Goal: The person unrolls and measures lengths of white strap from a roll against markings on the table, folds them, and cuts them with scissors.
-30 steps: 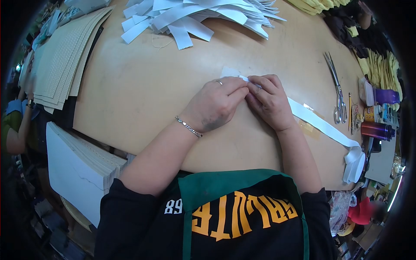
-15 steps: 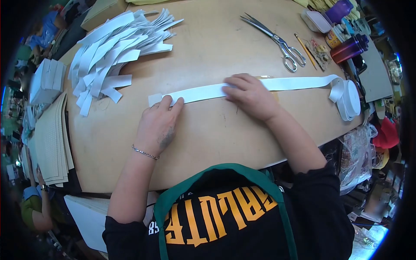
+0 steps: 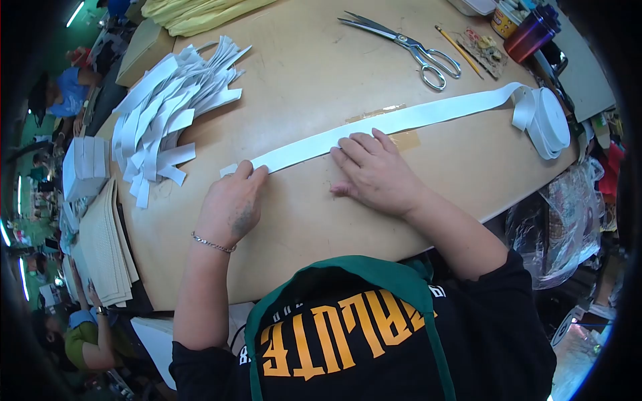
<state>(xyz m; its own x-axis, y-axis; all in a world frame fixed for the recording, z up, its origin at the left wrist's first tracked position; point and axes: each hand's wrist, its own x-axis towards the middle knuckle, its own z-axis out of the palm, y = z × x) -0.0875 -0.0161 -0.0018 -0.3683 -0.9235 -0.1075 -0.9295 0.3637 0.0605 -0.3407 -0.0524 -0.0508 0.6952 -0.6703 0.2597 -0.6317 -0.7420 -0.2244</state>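
A white elastic band (image 3: 304, 148) lies flat across the table, running from its roll (image 3: 550, 120) on the right to a free end on the left. My left hand (image 3: 234, 204) has its fingers closed on the band near that free end and pins it to the tabletop. Along the band's lower edge, about midway, my right hand (image 3: 378, 170) lies open with the thumb apart and fingertips touching the band. Pieces of brown tape (image 3: 406, 140) show on the table under and beside the band. Cut white strips (image 3: 157, 113) are heaped at the upper left.
Scissors (image 3: 408, 45) lie beyond the band, with a pencil (image 3: 455, 48) beside them. A purple bottle (image 3: 533, 32) stands at the upper right. Yellow cloth (image 3: 194, 13) lies along the far edge. Stacked sheets (image 3: 107, 247) sit at left, where other people (image 3: 87, 337) are seen.
My right hand has dropped from on top of the band to its lower edge, and its fingers have spread. The left hand stays at the band's end. The whole view has turned slightly.
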